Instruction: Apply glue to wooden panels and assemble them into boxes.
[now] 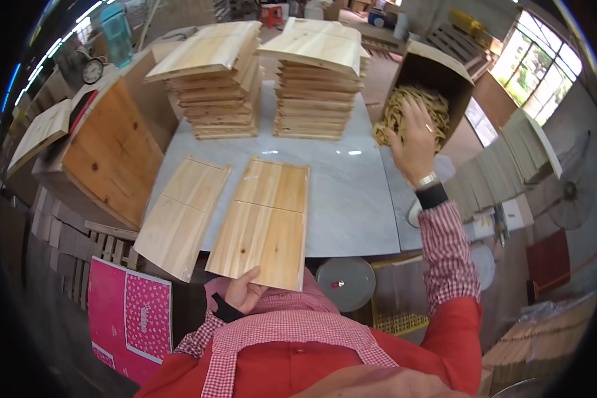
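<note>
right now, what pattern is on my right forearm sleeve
The right forearm sleeve has a small red and white check, clearest in the head view.

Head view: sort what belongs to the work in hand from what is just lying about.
Likely part of the work:
held panel in the left hand
loose panel beside it
left stack
right stack
tan strips at the right hand
their box

Probably just lying about:
teal bottle
round clock
red stool
fan

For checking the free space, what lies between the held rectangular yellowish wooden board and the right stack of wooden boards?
The head view shows only bare grey tabletop between the held board and the stack.
</note>
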`<state>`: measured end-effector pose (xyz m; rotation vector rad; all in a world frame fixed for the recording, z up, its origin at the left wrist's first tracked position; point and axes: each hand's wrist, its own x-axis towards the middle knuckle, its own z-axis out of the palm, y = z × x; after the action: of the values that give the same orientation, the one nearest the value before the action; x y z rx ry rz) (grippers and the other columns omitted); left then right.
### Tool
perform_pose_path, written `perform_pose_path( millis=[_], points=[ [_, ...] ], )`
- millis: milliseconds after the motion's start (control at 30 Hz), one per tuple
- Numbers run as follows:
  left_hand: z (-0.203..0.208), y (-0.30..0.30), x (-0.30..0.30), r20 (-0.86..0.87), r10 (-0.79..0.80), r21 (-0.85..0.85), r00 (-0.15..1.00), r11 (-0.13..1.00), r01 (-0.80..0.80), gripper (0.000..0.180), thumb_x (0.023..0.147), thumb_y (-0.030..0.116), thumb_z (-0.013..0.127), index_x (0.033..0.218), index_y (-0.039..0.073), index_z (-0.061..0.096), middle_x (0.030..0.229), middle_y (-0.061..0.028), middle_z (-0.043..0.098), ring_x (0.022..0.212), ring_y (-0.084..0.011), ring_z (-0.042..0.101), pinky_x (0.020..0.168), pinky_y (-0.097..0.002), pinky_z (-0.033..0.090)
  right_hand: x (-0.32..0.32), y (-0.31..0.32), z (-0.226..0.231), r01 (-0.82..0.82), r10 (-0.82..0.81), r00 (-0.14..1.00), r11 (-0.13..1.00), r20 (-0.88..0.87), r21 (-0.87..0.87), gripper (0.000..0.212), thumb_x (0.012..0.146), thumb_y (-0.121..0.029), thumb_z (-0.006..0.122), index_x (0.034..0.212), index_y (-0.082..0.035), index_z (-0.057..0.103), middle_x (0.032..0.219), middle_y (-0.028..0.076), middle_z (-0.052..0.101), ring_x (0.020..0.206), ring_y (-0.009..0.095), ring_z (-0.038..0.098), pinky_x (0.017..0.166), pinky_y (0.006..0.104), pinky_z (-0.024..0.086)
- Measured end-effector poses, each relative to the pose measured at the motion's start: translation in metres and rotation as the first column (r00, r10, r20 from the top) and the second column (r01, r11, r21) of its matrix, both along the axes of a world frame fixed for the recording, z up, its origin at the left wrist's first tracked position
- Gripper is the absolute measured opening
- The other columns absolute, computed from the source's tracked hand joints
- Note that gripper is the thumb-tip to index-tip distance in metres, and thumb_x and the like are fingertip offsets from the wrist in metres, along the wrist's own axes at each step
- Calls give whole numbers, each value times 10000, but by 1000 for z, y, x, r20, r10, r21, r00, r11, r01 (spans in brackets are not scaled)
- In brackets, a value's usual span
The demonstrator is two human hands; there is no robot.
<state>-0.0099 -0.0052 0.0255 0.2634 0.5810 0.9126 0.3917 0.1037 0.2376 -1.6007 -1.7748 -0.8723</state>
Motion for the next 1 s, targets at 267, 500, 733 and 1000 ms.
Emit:
perform_pose_path(
  millis=[267, 500, 733, 1000],
  points=[
    [8, -35, -9, -68, -47, 45, 997, 998, 50, 513, 926, 112, 527, 1383, -31, 341, 1358, -189, 482, 1240, -314, 492, 1060, -458, 389, -116, 175, 61, 225, -179, 957, 955, 229, -194, 590, 823, -192, 596, 1362, -45, 405, 1393, 179, 437, 1315, 343, 396, 1086, 500, 293],
    [21, -42, -48, -79, 92, 96, 993, 992, -84, 538, 902, 66, 522, 1394, -27, 325, 1370, -194, 468, 1250, -315, 481, 1068, -461, 375, -92, 142, 59, 11, 95, 980, 847, 172, -532, 479, 803, 0, 516, 1278, -6, 456, 1308, 222, 497, 1257, 365, 439, 1035, 405, 384],
    [32, -37, -100, -28, 250, 123, 968, 962, -245, 594, 876, -17, 519, 1422, 9, 287, 1370, -172, 453, 1258, -311, 463, 1046, -455, 405, -128, -105, -24, -84, 194, 947, 919, 258, -384, 676, 728, 86, 481, 1389, -4, 377, 1417, 179, 410, 1327, 337, 379, 1081, 430, 320],
    [38, -25, -112, -83, 263, 267, 961, 935, -232, 584, 897, 7, 521, 1424, 3, 268, 1370, -177, 440, 1255, -303, 467, 1027, -437, 428, -161, -181, -159, -154, 166, 986, 802, -31, -577, 688, 746, 47, 477, 1419, -39, 359, 1449, 165, 378, 1359, 331, 340, 1114, 446, 272]
  ],
)
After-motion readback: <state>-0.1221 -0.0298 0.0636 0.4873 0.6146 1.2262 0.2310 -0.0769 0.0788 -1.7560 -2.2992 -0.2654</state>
